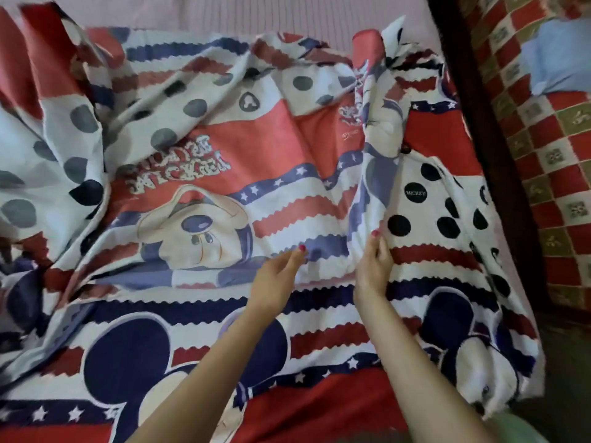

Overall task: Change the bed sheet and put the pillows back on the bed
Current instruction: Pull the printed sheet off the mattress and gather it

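Bed sheet (224, 148), cartoon-mouse print, lies rumpled across the bed; its left and near edges run out of frame. Pink mattress (256, 11) shows bare only at the far side. Right hand (372, 266): fingertips hidden in a raised fold, grip on the sheet. Left hand (275, 276) just beside it, fingers relaxed, wide, resting on the cloth.

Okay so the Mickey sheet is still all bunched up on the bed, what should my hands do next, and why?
Probably pull the fold under your right hand out toward the bed's right edge. The sheet lies crumpled with a raised ridge there, and bare pink mattress shows beyond it. Your left hand rests open on the cloth and can hold it flat.
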